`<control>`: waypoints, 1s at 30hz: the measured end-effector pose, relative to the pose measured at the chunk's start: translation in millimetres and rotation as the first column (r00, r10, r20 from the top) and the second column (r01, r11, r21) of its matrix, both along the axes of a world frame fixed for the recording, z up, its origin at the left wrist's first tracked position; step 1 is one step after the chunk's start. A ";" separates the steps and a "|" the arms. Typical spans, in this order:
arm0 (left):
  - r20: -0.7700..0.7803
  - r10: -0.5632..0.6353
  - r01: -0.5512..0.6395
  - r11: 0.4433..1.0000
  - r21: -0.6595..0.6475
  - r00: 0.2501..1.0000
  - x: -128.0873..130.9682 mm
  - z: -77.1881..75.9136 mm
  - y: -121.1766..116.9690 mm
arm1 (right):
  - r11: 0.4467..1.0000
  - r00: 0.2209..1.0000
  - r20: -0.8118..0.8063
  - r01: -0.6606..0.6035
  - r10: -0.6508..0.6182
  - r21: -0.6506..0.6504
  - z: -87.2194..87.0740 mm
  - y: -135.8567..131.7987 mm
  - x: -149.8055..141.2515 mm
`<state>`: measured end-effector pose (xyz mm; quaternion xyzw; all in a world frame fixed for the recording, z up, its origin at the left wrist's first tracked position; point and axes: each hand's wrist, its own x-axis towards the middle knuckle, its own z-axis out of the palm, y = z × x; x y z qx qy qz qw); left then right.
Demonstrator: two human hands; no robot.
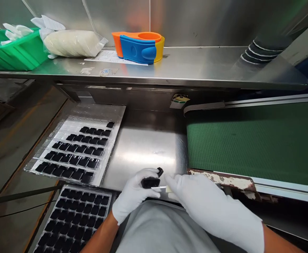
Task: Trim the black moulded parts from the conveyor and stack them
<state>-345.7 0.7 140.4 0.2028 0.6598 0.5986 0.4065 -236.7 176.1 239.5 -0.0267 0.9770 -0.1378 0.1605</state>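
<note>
While L hand [136,189] holds black part [150,182], lower ctr, R hand [196,193], pinching thin tool [162,188], might slip & scratch it.

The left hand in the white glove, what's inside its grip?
The left hand holds a black part, and a smaller black bit pokes out above it. The fingers cover the rest, so I can't tell whether they join.

Passage is free over the counter [148,137] between the left tray [99,168] and right conveyor belt [254,140]; the far shelf [196,66] and near left hand [132,189], right hand [192,189] obstruct.
</note>
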 end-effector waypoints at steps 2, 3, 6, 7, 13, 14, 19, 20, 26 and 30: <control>0.076 0.091 -0.084 0.993 -0.088 0.993 -8.2 -3.9 -6.7 | 0.993 0.986 -0.141 0.071 -0.084 -0.091 -3.6 0.8 6.7; 0.100 0.116 -0.104 0.988 -0.114 0.988 -12.1 -8.0 -11.2 | 0.987 0.968 -0.219 0.094 -0.121 -0.134 -6.4 0.1 9.8; 0.204 0.124 -0.113 0.992 -0.061 0.971 -19.1 -27.3 -26.7 | 0.979 0.907 -0.384 0.113 -0.172 -0.172 -16.9 -4.6 17.1; 0.267 0.118 -0.119 0.993 -0.012 0.956 -19.4 -34.9 -31.5 | 0.980 0.900 -0.402 0.112 -0.170 -0.165 -20.4 -6.3 18.8; 0.561 0.225 -0.282 0.959 0.016 0.797 -10.2 -65.8 -44.2 | 0.994 0.878 -0.467 0.096 -0.110 -0.055 -29.6 -11.0 24.3; 0.544 0.244 -0.286 0.958 -0.008 0.803 -9.3 -67.8 -44.1 | 0.994 0.876 -0.470 0.098 -0.110 -0.051 -28.8 -11.0 24.6; 0.301 0.234 -0.208 0.971 -0.114 0.925 -9.9 -90.4 -43.3 | 0.981 0.873 -0.450 0.140 -0.186 -0.135 -33.9 -17.5 26.3; 0.247 0.225 -0.193 0.970 -0.146 0.943 -9.6 -100.8 -43.2 | 0.969 0.886 -0.403 0.170 -0.230 -0.181 -42.5 -21.0 26.8; -0.187 0.107 -0.174 0.905 -0.387 0.976 -2.5 -175.4 -34.0 | 0.697 0.707 0.125 0.707 -0.696 -0.121 -170.6 -26.5 29.3; -0.303 0.023 -0.156 0.893 -0.422 0.953 -6.9 -191.2 -22.5 | 0.603 0.605 0.053 0.797 -0.795 -0.047 -239.6 -11.0 22.7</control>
